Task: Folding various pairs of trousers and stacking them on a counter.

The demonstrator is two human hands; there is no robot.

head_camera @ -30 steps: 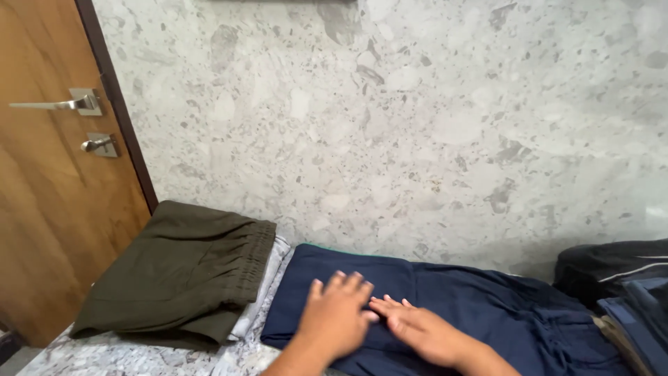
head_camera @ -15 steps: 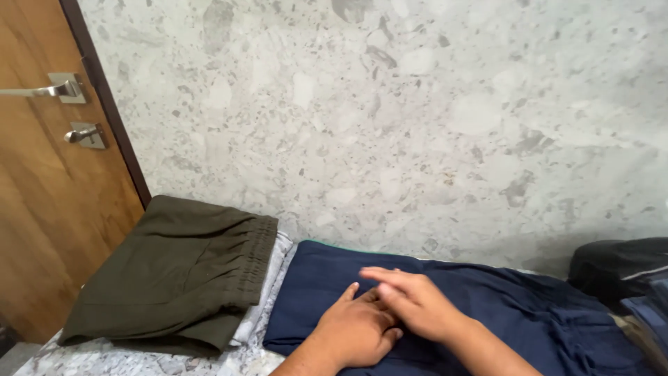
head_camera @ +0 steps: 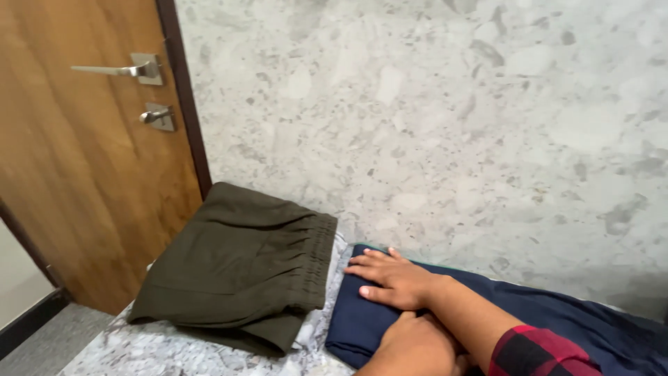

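A navy blue garment point(head_camera: 557, 320) lies flat on a surface covered with a grey-white patterned sheet point(head_camera: 174, 351). My right hand point(head_camera: 393, 278) rests palm down on the garment's left end, fingers stretched toward the left. Its arm comes in from the right in a red and black plaid sleeve point(head_camera: 539, 351). My left hand point(head_camera: 417, 345) sits just in front of it at the garment's near edge. Only the back of that hand shows, and its fingers are hidden. Left of the navy garment lies a folded olive green pair of trousers point(head_camera: 243, 268), a short gap from my right fingertips.
A speckled grey stone wall point(head_camera: 431, 118) rises right behind the surface. At the left is a wooden door point(head_camera: 76, 181) with a metal lever handle point(head_camera: 118, 69) and a thumb latch point(head_camera: 156, 116). Grey floor point(head_camera: 49, 341) shows at the bottom left.
My right hand has crossed over the left and slid to the navy garment's left end. My left hand has drawn back toward the near edge. The view has turned left toward the door.
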